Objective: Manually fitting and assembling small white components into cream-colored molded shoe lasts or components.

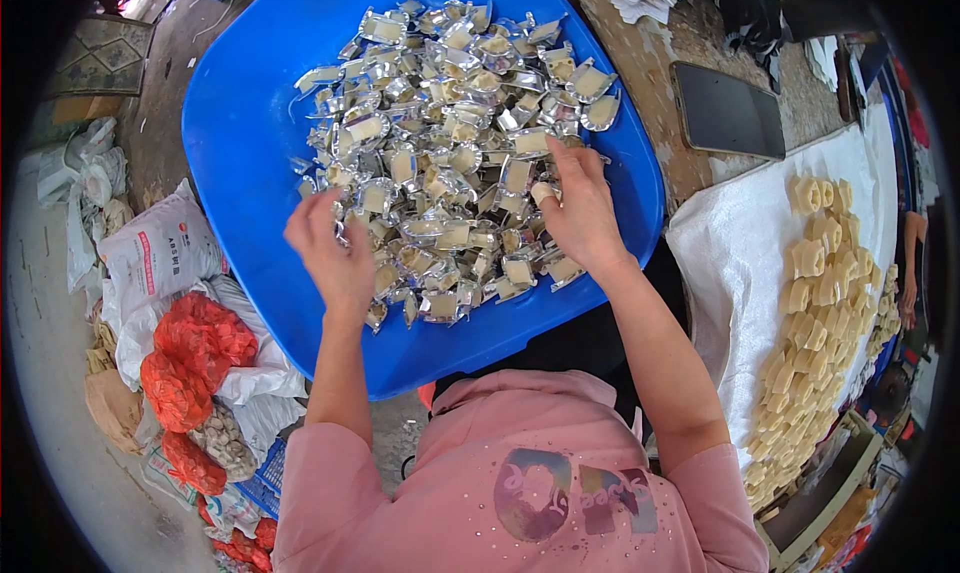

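Observation:
A large blue plastic tub (pixel 240 173) holds a heap of small shiny silver metal pieces with cream-coloured inserts (pixel 450 163). My left hand (pixel 335 253) is over the heap's left side, its slightly blurred fingers curved and apart, with no piece clearly in them. On the right side of the heap, my right hand (pixel 580 213) reaches in with its index finger stretched out and its thumb apart, close against the pieces. Something cream-coloured shows at the right thumb's tip; whether it is a wrap or a loose piece cannot be told.
Right of the tub, a dark phone (pixel 728 111) lies on a worn wooden surface. Beside it, a white cloth (pixel 720 243) carries many cream-coloured moulded pieces (pixel 815 313). At left are a white printed sack (pixel 165 248) and red plastic bags (pixel 200 343).

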Demonstrator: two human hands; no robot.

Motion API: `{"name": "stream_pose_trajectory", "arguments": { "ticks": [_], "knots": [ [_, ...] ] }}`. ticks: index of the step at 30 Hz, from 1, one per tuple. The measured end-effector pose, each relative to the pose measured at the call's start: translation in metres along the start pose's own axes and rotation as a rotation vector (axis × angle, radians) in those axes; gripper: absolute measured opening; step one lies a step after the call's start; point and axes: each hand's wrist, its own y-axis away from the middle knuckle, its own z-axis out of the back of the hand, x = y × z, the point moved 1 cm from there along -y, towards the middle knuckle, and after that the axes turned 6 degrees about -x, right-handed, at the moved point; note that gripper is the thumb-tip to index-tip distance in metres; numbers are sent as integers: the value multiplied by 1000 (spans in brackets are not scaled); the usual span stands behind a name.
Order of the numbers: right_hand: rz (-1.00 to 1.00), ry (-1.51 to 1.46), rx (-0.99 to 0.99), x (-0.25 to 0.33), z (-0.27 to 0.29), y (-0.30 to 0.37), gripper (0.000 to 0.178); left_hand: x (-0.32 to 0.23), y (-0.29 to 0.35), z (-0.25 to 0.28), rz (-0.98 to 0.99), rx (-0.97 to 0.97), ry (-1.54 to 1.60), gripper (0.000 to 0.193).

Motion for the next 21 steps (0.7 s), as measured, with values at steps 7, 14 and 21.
{"name": "stream_pose_trajectory", "arguments": {
  "ticks": [7,14,21],
  "knots": [
    [28,43,-74,-4,-8,-1,57,-43,-34,-50,-83,306,262,36],
    [92,53,-119,-12,-13,1,56,-46,-55,-102,-98,275,252,38],
    [124,-22,-127,-21,-13,2,55,-54,-56,-96,211,360,397,15]
  ]
}}
